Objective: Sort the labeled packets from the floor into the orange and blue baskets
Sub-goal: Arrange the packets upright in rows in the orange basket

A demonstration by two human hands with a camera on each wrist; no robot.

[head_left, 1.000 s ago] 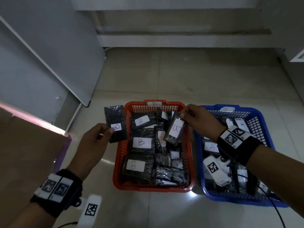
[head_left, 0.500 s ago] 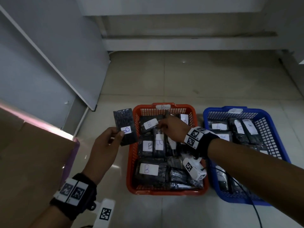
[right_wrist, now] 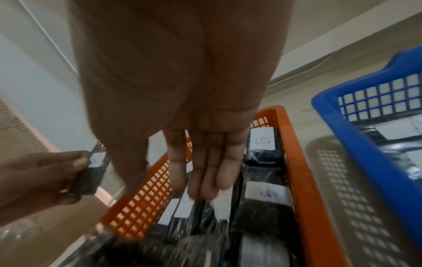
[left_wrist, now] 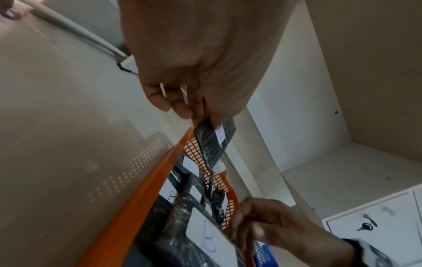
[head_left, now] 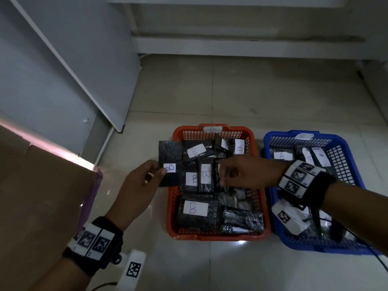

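Observation:
The orange basket (head_left: 210, 236) holds several black packets with white B labels. To its right, the blue basket (head_left: 354, 162) holds packets labelled A. My left hand (head_left: 159, 171) pinches a black packet (head_left: 170, 156) with a B label by its lower edge, just over the orange basket's left rim. The left wrist view shows this packet (left_wrist: 212, 144) between thumb and fingers above the orange basket (left_wrist: 146, 195). My right hand (head_left: 222, 175) hovers over the middle of the orange basket. Its fingers (right_wrist: 205, 180) are straight and point down at the packets, and it holds nothing.
A brown cardboard box (head_left: 42, 196) with a purple edge (head_left: 92, 196) stands at the left. A grey cabinet door (head_left: 63, 70) rises behind it. Bare tiled floor (head_left: 231, 91) stretches beyond the baskets to a low step at the back.
My right hand held a B packet over the orange basket, lowered it among the others and let go; it is now empty. My left hand moved its packet right, to the basket's rim.

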